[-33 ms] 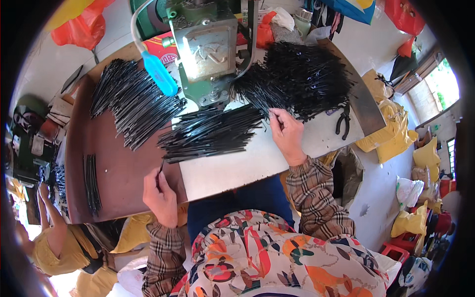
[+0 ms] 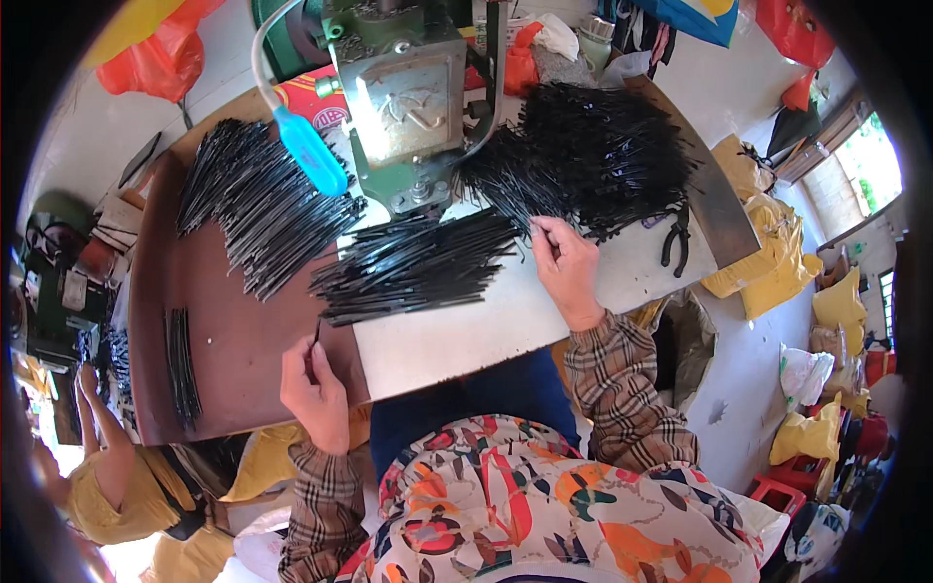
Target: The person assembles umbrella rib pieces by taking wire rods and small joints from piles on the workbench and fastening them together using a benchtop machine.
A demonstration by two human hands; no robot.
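My left hand (image 2: 316,394), near the front edge of the table, pinches one end of a thin black strip (image 2: 317,328) between thumb and fingers. Its far end meets the loose pile of black strips (image 2: 418,267) in front of the machine. My right hand (image 2: 567,267) has thumb and forefinger closed at the tips of thin black strands (image 2: 520,199), which lead into a large tangled heap (image 2: 612,155) at the back right. Whether one strand or several are in that pinch is hidden. A green and metal machine (image 2: 403,107) stands just beyond the middle pile.
More black strips (image 2: 267,209) lie at the left, with a small bundle (image 2: 181,364) near the table's left edge. Black-handled pliers (image 2: 675,240) rest at the right. A blue lamp (image 2: 311,151) hangs beside the machine. Another person (image 2: 121,481) sits at the far left; yellow sacks (image 2: 768,243) stand right.
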